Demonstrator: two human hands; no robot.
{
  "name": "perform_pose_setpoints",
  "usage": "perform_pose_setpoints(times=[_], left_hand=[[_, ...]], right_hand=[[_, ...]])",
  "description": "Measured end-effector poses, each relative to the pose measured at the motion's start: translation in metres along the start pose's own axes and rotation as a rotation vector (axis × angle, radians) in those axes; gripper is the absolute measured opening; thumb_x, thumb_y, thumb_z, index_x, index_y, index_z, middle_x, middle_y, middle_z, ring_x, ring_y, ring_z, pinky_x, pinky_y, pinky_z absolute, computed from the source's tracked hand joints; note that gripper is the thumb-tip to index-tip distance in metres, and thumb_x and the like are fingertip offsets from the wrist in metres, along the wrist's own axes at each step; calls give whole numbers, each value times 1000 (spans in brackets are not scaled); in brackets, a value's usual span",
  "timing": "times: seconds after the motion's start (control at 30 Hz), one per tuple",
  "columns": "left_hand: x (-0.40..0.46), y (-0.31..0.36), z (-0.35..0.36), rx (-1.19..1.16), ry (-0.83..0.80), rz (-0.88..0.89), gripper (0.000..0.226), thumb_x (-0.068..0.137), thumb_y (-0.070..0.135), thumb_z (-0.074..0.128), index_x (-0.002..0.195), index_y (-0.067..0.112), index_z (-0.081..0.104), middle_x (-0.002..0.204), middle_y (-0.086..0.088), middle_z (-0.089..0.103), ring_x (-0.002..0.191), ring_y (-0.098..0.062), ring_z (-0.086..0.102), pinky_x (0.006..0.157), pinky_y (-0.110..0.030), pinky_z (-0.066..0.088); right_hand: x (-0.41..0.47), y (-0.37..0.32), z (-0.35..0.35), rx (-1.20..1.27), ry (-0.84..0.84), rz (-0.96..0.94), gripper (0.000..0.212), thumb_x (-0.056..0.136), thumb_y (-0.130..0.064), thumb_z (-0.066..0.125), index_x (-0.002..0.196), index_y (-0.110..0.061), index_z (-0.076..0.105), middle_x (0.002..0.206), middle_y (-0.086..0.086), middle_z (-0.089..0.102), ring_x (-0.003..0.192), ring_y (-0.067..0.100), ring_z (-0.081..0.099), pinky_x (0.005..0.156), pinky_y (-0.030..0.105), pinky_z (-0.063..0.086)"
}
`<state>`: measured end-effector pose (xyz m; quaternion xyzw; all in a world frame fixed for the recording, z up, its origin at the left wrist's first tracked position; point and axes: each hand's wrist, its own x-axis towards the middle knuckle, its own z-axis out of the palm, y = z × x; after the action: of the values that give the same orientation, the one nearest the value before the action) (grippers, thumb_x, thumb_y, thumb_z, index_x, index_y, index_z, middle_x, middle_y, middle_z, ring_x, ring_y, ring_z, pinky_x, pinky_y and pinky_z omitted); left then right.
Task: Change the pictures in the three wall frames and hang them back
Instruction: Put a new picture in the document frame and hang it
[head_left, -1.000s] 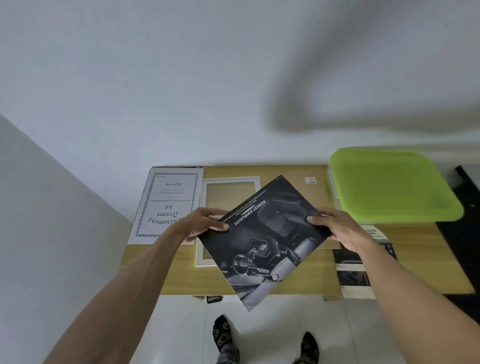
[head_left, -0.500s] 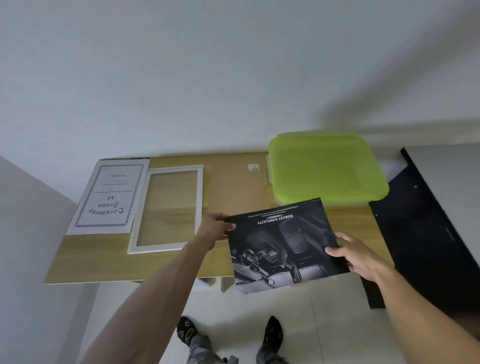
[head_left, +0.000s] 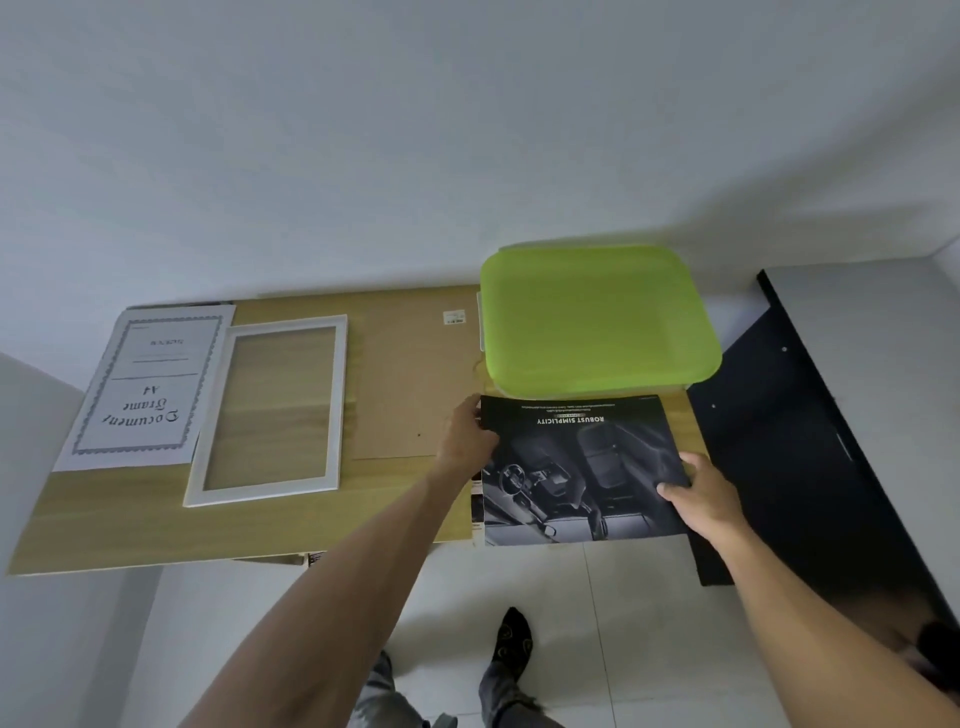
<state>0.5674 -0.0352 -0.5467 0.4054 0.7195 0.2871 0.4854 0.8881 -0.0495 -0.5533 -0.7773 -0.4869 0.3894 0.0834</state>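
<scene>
A dark car-interior picture (head_left: 576, 467) reading "ROBUST SIMPLICITY" lies flat at the table's right end, over other printed sheets (head_left: 476, 512). My left hand (head_left: 465, 441) grips its left edge near the top corner. My right hand (head_left: 698, 491) holds its right edge, thumb on top. An empty white frame (head_left: 270, 410) lies on the wooden table (head_left: 104, 519) to the left. A white "Document Frame A4" sheet (head_left: 148, 389) lies beside it. A brown backing board (head_left: 410, 379) lies between the frame and the picture.
A green-lidded plastic box (head_left: 597, 317) stands at the table's back right, just behind the picture. A black panel (head_left: 795, 441) leans to the right of the table. The white wall rises behind. My feet stand on the tiled floor (head_left: 597, 597) below.
The picture has swung from tilted over the frame to the right and down, now lying square at the table's right end. Both hands moved with it. The view shifted right.
</scene>
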Motion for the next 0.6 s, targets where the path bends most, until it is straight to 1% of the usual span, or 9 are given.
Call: perform_pose_setpoints(times=[0.03, 0.1, 0.13, 0.2, 0.27, 0.33, 0.4, 0.53, 0.6], left_hand=[[-4, -1, 3, 121, 12, 71, 65, 76, -9, 59, 136, 12, 46, 121, -13, 56, 89, -34, 67, 64, -48, 61], [-14, -4, 6, 416, 37, 214, 69, 80, 0, 63, 142, 13, 38, 138, -12, 40, 117, -34, 51, 88, -47, 56], [-19, -8, 8, 566, 41, 280, 70, 83, 7, 66, 145, 13, 34, 146, -11, 33, 129, -32, 41, 100, -46, 49], [-25, -17, 11, 769, -24, 382, 75, 89, 26, 65, 152, 12, 26, 157, -9, 21, 142, -28, 25, 114, -42, 33], [-28, -27, 15, 907, -140, 444, 76, 93, 39, 59, 154, 11, 23, 162, -7, 14, 148, -26, 16, 118, -39, 24], [-27, -34, 20, 999, -228, 472, 70, 96, 43, 53, 152, 9, 29, 163, -6, 11, 149, -24, 14, 119, -37, 25], [-24, -34, 22, 1027, -275, 460, 65, 98, 39, 51, 151, 8, 30, 164, -5, 9, 150, -22, 12, 118, -37, 27], [-17, -29, 26, 985, -284, 453, 61, 99, 27, 52, 152, 8, 29, 164, -3, 7, 151, -19, 8, 117, -39, 31], [-15, -30, 27, 973, -292, 450, 61, 99, 25, 52, 152, 9, 28, 164, -3, 7, 151, -19, 7, 116, -40, 32]], right_hand=[[0, -2, 0, -55, 24, -20, 58, 87, -21, 70, 140, -17, 47, 132, 12, 58, 117, 35, 58, 90, 35, 48], [0, -5, 2, -223, 90, -76, 58, 88, -27, 70, 139, -18, 45, 131, 15, 53, 116, 37, 56, 91, 44, 51], [0, -7, 4, -331, 125, -132, 60, 89, -31, 69, 141, -18, 43, 133, 16, 49, 118, 37, 53, 92, 46, 51], [-1, -13, 10, -500, 150, -291, 63, 90, -40, 66, 145, -22, 41, 141, 15, 44, 127, 36, 46, 98, 46, 47], [-3, -18, 20, -564, 94, -411, 62, 91, -47, 61, 147, -28, 41, 151, 12, 36, 137, 32, 38, 103, 44, 43], [-6, -21, 31, -567, 28, -418, 62, 92, -51, 58, 148, -32, 40, 156, 11, 31, 143, 30, 31, 108, 43, 41], [-8, -21, 40, -554, 27, -387, 63, 91, -52, 57, 148, -32, 39, 157, 11, 28, 144, 30, 28, 110, 44, 39], [-8, -19, 40, -558, 59, -364, 64, 91, -53, 57, 148, -32, 37, 158, 12, 26, 145, 33, 27, 110, 46, 38], [-7, -19, 38, -563, 55, -362, 64, 91, -53, 57, 149, -32, 36, 158, 12, 26, 144, 33, 27, 110, 45, 39]])
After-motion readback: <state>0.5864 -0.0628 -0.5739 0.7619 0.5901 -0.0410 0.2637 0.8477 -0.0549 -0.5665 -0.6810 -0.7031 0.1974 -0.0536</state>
